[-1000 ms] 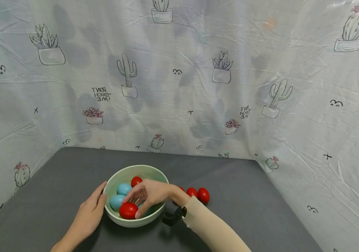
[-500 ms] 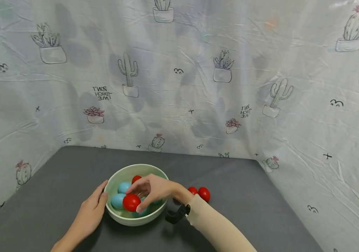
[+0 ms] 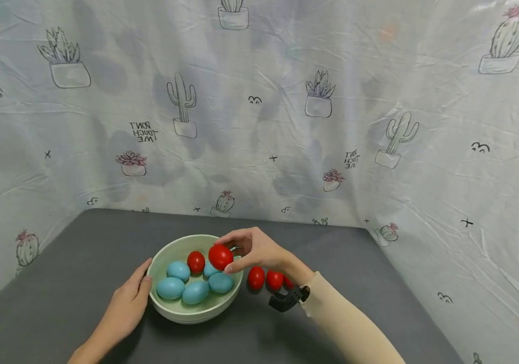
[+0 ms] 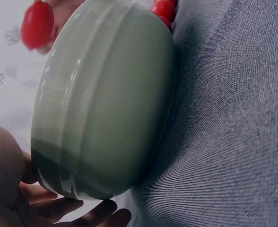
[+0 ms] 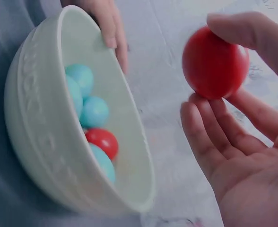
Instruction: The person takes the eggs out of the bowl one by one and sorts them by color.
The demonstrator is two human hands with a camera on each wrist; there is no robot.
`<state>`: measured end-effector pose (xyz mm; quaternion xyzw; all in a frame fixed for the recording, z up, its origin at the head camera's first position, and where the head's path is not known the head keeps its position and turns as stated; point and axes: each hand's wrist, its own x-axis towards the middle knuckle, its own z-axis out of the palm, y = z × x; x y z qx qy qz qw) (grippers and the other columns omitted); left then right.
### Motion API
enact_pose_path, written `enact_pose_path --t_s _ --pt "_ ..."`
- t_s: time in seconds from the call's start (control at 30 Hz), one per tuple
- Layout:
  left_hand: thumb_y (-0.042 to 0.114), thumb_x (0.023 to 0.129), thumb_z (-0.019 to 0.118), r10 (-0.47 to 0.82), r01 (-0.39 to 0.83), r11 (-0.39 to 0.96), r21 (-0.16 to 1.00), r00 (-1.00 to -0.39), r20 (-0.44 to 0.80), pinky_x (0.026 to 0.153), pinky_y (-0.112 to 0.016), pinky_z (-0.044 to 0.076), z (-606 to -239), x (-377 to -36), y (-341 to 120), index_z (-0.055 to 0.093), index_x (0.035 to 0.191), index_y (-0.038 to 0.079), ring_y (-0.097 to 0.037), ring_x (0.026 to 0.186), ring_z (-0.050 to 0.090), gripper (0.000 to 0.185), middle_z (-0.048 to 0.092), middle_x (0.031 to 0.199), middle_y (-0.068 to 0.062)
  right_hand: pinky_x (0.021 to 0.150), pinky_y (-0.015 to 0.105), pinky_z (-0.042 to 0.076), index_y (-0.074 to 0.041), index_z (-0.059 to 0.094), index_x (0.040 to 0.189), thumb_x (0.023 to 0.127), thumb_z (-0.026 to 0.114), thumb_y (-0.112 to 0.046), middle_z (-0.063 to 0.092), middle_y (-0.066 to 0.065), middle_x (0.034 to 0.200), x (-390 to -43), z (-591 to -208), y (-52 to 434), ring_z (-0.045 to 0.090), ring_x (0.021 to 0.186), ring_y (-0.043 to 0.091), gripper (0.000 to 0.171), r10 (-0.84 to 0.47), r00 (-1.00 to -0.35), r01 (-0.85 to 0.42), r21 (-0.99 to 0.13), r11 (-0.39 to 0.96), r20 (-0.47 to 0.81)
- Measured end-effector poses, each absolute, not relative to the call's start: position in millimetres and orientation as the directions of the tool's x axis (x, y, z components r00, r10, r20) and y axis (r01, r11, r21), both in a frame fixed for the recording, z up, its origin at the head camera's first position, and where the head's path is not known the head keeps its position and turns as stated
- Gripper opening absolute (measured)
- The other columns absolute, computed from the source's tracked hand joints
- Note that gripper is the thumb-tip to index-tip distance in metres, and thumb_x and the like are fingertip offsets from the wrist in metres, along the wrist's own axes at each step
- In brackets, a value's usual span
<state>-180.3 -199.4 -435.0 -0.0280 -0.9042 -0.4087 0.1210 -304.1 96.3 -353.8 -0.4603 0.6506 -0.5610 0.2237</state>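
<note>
A pale green bowl (image 3: pixel 175 313) stands on the grey table and holds several blue eggs (image 3: pixel 170 288) and one red egg (image 3: pixel 196 262). My right hand (image 3: pixel 252 248) pinches another red egg (image 3: pixel 220 257) above the bowl's far right rim; in the right wrist view that red egg (image 5: pixel 214 64) sits between thumb and fingertips beside the bowl (image 5: pixel 39 156). My left hand (image 3: pixel 127 303) rests flat against the bowl's left side, its fingers (image 4: pixel 77 210) on the bowl's wall (image 4: pixel 106 99).
More red eggs (image 3: pixel 256 277) (image 3: pixel 274 280) lie on the table just right of the bowl. A cactus-print cloth (image 3: pixel 259 116) walls in the back and both sides. Bare grey tabletop (image 3: pixel 364 283) stretches to the right and the front.
My right hand has lifted a red egg out of the bowl's near side and carried it up and to the right, over the far rim. The left hand stays on the bowl.
</note>
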Motion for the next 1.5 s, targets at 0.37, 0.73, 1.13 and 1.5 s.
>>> enact_pose_path --t_s 0.37,0.73,1.13,1.5 --pt "0.029 0.11 0.029 -0.046 0.166 0.666 0.727 -0.964 0.262 0.099 -0.069 0.032 -434.8 -181.8 -200.3 0.025 0.153 -0.004 -0.053 0.132 0.033 0.055 0.034 0.147 -0.034 0.087 0.045 0.054 0.002 0.06 0.132 0.084 0.077 -0.003 0.062 0.018 0.126 -302.0 -338.3 187.8 0.061 0.108 0.035 0.05 -0.713 -0.657 -0.385 -0.922 0.04 0.244" --pt "0.031 0.11 0.029 -0.044 0.153 0.645 0.748 -0.971 0.235 0.1 -0.068 0.032 -434.8 -182.0 -198.2 0.023 0.154 -0.003 -0.052 0.133 0.032 0.056 0.034 0.147 -0.034 0.086 0.038 0.054 0.0 0.06 0.131 0.084 0.077 -0.003 0.062 0.018 0.124 -289.1 -351.3 257.2 0.063 0.107 0.033 0.05 -0.68 -0.715 -0.39 -0.9 0.192 0.164" --pt "0.03 0.11 0.03 -0.04 0.175 0.652 0.738 -0.964 0.264 0.1 -0.068 0.032 -433.4 -181.6 -201.1 0.025 0.153 -0.004 -0.052 0.133 0.032 0.055 0.034 0.147 -0.033 0.082 0.035 0.056 0.0 0.059 0.133 0.08 0.084 -0.013 0.061 0.017 0.127 -309.6 -386.1 293.8 0.064 0.106 0.033 0.06 -0.479 -0.876 -0.286 -0.853 0.437 0.049" --pt "0.026 0.11 0.032 -0.044 0.165 0.651 0.741 -0.966 0.254 0.101 -0.067 0.031 -433.7 -178.8 -199.2 0.025 0.153 -0.005 -0.05 0.134 0.032 0.053 0.034 0.148 -0.033 0.081 0.03 0.056 0.006 0.06 0.129 0.077 0.085 -0.007 0.064 0.019 0.121 -313.8 -422.4 293.4 0.065 0.102 0.033 0.059 -0.522 -0.852 -0.315 -0.821 0.475 0.025"
